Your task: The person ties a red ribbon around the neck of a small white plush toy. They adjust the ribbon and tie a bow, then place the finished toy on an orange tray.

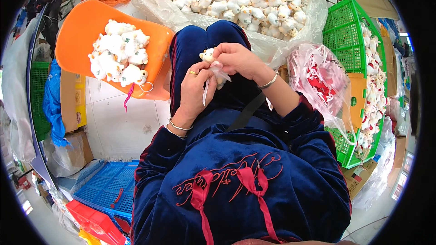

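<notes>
Indoors, a seated person in a dark blue velvet tracksuit (268, 172) works with both hands on a small white plush toy (207, 55) held over the lap, its head up between the thighs. The left hand (193, 93), with a gold-coloured ring on one finger, has thumb and fingers drawn together on a pale ribbon (222, 72) at the toy's neck, one loose end hanging beside that hand. The right hand (239, 59) comes across from the other side, its thumb and finger pinched together on the same ribbon just beside the toy's head; the exact hold of the overlapping fingertips is partly hidden. Bracelets circle both wrists.

To the person's left, a pile of white toys (119, 51) sits on an orange chair (71, 41), with a bright pink ribbon (128, 96) hanging near its edge. Beyond the knees, a large clear plastic sack (154, 4) holds a great heap of similar toys (245, 0). At right, a clear bag (299, 63) of red and white pieces leans near a green crate (345, 38), where toys with red trim (373, 90) are packed. A blue crate (106, 186) and a red bin (93, 222) stand at lower left.
</notes>
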A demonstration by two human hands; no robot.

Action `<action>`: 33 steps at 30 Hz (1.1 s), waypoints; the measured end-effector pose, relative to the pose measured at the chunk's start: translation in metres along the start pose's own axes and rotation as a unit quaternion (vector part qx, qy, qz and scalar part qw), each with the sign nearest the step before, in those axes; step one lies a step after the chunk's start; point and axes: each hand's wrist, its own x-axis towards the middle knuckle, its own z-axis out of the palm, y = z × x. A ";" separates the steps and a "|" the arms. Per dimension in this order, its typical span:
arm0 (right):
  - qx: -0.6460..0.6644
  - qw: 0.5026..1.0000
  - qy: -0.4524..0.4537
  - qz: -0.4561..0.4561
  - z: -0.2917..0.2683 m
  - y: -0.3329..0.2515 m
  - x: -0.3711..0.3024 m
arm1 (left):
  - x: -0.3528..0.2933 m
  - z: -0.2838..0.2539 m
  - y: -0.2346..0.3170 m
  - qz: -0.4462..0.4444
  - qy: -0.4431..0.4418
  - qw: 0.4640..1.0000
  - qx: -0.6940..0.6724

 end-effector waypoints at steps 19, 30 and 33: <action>-0.462 0.866 0.097 -0.164 -0.010 0.003 -0.019 | 0.007 -0.005 0.003 -0.100 -0.001 0.991 -0.084; -0.144 0.990 0.000 0.003 -0.034 0.010 -0.006 | 0.007 -0.016 -0.001 -0.002 0.003 0.999 -0.048; -0.146 0.989 0.002 0.007 -0.031 0.009 -0.007 | 0.008 -0.035 -0.007 0.026 -0.053 0.995 -0.086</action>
